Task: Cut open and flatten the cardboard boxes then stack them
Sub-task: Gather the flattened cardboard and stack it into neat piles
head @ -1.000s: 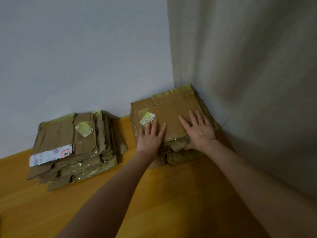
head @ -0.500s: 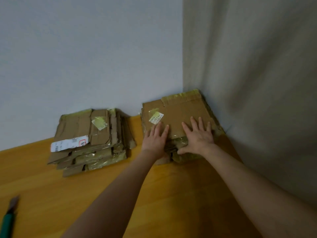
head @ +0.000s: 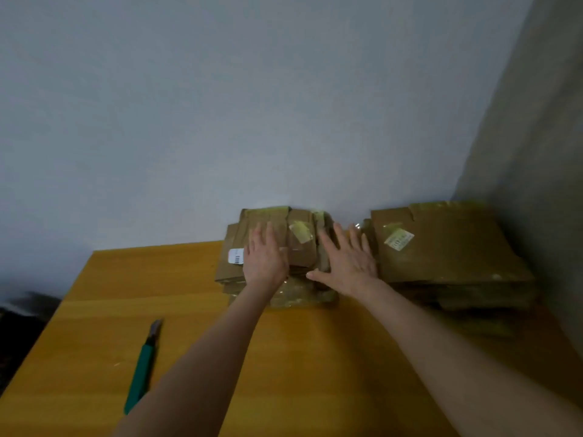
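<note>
One green knife [head: 143,364] is lying on the table [head: 189,279], nearer the camera and left of the left stack [head: 303,247]. The left hand [head: 265,263] and right hand [head: 347,263] are pressing on that stack, fingers straight. A second stack [head: 448,247] is sitting just right of it. Nothing uncut is showing, so the task is probably finishing.

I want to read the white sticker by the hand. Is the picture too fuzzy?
Head view: yes, it is dim and slightly blurred all over, so the white sticker by the left hand is smeared and unreadable; also in the head view, the right wall lies in shadow.
</note>
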Tool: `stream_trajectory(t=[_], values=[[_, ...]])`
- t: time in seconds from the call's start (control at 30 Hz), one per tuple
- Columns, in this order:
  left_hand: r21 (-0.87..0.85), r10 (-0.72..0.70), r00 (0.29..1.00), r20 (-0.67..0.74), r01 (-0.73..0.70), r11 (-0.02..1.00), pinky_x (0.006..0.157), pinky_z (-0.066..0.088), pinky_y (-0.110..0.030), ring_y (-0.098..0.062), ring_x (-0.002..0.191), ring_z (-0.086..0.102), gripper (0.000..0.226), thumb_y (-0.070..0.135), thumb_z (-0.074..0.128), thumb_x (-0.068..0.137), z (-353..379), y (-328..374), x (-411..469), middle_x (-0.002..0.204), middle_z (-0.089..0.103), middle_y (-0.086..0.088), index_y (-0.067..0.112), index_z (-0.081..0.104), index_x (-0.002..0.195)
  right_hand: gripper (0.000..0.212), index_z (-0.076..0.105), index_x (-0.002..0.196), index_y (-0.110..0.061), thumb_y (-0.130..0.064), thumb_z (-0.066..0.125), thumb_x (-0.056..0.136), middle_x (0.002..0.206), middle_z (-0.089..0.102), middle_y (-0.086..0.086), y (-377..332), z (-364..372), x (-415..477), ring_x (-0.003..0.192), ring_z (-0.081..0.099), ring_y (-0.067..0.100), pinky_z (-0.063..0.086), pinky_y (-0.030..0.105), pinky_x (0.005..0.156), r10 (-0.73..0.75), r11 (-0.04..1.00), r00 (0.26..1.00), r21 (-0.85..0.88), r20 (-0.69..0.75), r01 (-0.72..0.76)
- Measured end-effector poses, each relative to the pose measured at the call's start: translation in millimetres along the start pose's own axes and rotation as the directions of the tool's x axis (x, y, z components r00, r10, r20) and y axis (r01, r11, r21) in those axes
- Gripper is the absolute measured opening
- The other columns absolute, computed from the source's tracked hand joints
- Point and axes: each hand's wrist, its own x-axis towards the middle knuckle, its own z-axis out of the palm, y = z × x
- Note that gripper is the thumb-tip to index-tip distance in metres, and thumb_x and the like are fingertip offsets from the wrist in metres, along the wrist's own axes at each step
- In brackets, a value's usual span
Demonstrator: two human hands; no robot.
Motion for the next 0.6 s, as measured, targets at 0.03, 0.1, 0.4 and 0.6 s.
stream_trajectory(t=[0.03, 0.1, 0.4, 0.6], values=[[-0.003, -0.036, 0.999, 0.002, 0.036, 0.999, 0.119, 0.016, -0.044, -0.029, 0.148, 0.009, 0.065, 0.034, 0.042, 0.101, -2.8, -18.3, 10.5, 0.161, 0.005, -0.013, 0.014, 0.009, 0.154, 0.098, -0.005, 0.153, -0.032, -0.075, 0.046, 0.081, 0.160, -0.018, 0.005, -16.9, 4.2, 12.4, 0.145, -0.018, 0.033, -0.005, 0.051, 0.119, -0.018, 1.000, 1.000, 0.005, 0.002, 0.018], [-0.064, -0.134, 0.991, 0.015, 0.135, 0.989, 0.120, 0.014, -0.045, -0.030, 0.148, 0.008, 0.069, 0.038, 0.045, 0.100, -3.5, -54.8, 36.3, 0.161, 0.005, -0.014, 0.014, 0.009, 0.154, 0.103, -0.010, 0.151, -0.035, -0.077, 0.048, 0.078, 0.158, -0.023, 0.005, -49.7, 13.5, 41.4, 0.144, -0.023, 0.033, -0.007, 0.052, 0.118, -0.048, 0.999, 0.999, -0.003, 0.008, 0.048], [-0.383, -0.376, 0.827, 0.417, 0.535, 0.753, 0.112, 0.032, -0.052, -0.040, 0.140, 0.029, 0.094, 0.056, 0.061, 0.085, 41.5, -152.6, 102.1, 0.155, 0.023, -0.021, 0.012, 0.012, 0.153, 0.125, -0.021, 0.145, -0.044, -0.082, 0.062, 0.060, 0.152, -0.036, 0.006, -96.3, 86.4, 118.4, 0.137, -0.033, 0.041, -0.012, 0.069, 0.108, -0.001, 0.978, 0.935, -0.193, 0.354, 0.074], [-0.591, -0.319, 0.782, 0.535, 0.617, 0.520, 0.094, 0.051, -0.043, -0.029, 0.107, 0.061, 0.044, 0.033, 0.069, 0.087, 44.0, -154.5, 103.0, 0.115, 0.060, -0.007, 0.014, 0.047, 0.120, 0.127, -0.020, 0.146, -0.042, -0.081, 0.064, 0.059, 0.152, -0.036, 0.006, -98.7, 83.3, 118.9, 0.138, -0.032, 0.039, -0.013, 0.067, 0.108, 0.004, 0.977, 0.941, -0.202, 0.339, 0.068]])
